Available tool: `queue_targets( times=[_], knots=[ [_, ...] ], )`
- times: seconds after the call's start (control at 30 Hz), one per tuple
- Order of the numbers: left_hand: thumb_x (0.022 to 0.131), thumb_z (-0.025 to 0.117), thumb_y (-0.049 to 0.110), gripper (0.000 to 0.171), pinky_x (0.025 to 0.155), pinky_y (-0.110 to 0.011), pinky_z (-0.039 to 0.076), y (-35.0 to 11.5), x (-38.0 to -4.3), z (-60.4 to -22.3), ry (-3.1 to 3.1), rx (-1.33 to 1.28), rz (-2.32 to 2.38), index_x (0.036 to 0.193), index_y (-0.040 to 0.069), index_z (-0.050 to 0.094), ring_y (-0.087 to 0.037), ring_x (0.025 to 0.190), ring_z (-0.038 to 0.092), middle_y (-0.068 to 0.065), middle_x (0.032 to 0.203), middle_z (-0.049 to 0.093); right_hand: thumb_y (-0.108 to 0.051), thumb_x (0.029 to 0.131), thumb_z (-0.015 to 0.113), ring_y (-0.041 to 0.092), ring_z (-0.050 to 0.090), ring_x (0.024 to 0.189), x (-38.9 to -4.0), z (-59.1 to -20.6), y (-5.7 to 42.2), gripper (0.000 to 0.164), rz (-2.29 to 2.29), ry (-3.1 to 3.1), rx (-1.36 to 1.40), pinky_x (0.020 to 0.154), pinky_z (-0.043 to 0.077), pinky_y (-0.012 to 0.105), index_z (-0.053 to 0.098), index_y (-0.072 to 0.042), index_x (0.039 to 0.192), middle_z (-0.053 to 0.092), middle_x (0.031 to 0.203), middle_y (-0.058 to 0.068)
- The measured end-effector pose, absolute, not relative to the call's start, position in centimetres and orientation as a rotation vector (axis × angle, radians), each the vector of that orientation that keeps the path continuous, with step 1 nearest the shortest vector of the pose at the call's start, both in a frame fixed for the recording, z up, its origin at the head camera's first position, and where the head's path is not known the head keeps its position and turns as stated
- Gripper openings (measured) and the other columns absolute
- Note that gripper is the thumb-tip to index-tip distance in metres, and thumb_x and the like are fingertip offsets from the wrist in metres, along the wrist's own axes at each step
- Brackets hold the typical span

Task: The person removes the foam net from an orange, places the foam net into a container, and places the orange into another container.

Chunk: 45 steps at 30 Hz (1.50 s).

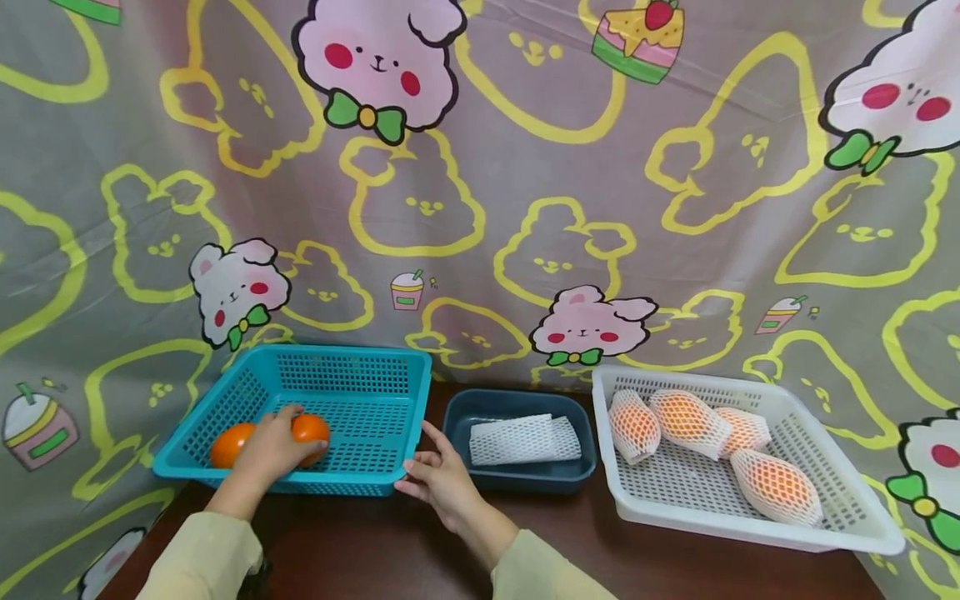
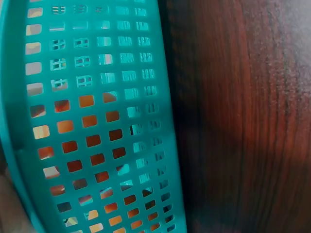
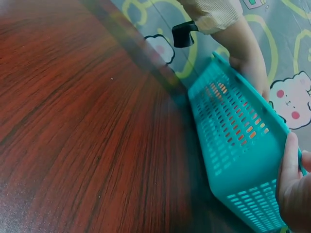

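Note:
My left hand [image 1: 273, 446] reaches into the teal basket [image 1: 352, 479] and grips an orange [image 1: 311, 429], fingers over its far side and thumb at its near side. A second orange [image 1: 231, 446] lies just left of that hand, partly hidden by it. At the basket's front right corner, my right hand [image 1: 444, 483] holds the rim between thumb and fingers; the right wrist view shows this hand [image 3: 296, 187] on the rim too. In the left wrist view, orange colour shows through the holes of the basket wall [image 2: 104, 194].
A dark blue tray [image 1: 517, 479] beside the basket holds white foam net sleeves [image 1: 517, 440]. Farther right, a white basket [image 1: 750, 533] contains several oranges in foam nets [image 1: 776, 487]. All stand on a dark wooden table [image 1: 390, 542], with a patterned curtain [image 1: 480, 275] behind.

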<state>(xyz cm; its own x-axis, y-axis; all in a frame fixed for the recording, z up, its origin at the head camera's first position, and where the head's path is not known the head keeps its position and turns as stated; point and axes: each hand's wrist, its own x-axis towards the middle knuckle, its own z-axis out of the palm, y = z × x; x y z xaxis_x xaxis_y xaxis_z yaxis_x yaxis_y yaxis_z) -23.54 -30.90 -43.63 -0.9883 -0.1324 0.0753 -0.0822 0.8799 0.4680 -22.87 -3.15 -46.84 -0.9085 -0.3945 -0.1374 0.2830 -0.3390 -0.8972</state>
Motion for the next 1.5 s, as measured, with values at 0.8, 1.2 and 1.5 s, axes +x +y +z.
queue_targets(
  times=[0.8, 1.2, 1.5],
  knots=[
    [0.082, 0.082, 0.022, 0.071, 0.086, -0.068, 0.047, -30.22, -24.26, -43.12, -3.070, 0.242, -0.527, 0.130, -0.018, 0.048, -0.051, 0.099, 0.052, -0.043, 0.118, 0.049, 0.006, 0.101, 0.056, 0.017, 0.061, 0.083, -23.08, -46.64, -3.17, 0.069, -2.265, 1.480, -0.148, 0.081, 0.060, 0.039, 0.027, -0.011, 0.161, 0.059, 0.113, 0.019],
    [0.081, 0.084, 0.021, 0.074, 0.089, -0.073, 0.044, -30.08, -24.44, -42.92, -3.114, 0.236, -0.523, 0.137, -0.012, 0.047, -0.060, 0.109, 0.047, -0.048, 0.129, 0.040, 0.007, 0.101, 0.056, 0.017, 0.061, 0.081, -23.24, -46.69, -3.21, 0.068, -2.279, 1.476, -0.146, 0.081, 0.060, 0.039, 0.028, -0.010, 0.161, 0.059, 0.112, 0.019],
    [0.082, 0.083, 0.023, 0.073, 0.084, -0.069, 0.048, -29.97, -24.33, -42.93, -3.124, 0.244, -0.522, 0.136, -0.011, 0.049, -0.055, 0.101, 0.050, -0.045, 0.123, 0.042, 0.006, 0.101, 0.057, 0.017, 0.061, 0.083, -22.99, -46.72, -3.21, 0.068, -2.275, 1.485, -0.142, 0.081, 0.060, 0.039, 0.028, -0.010, 0.161, 0.059, 0.111, 0.018]
  ],
)
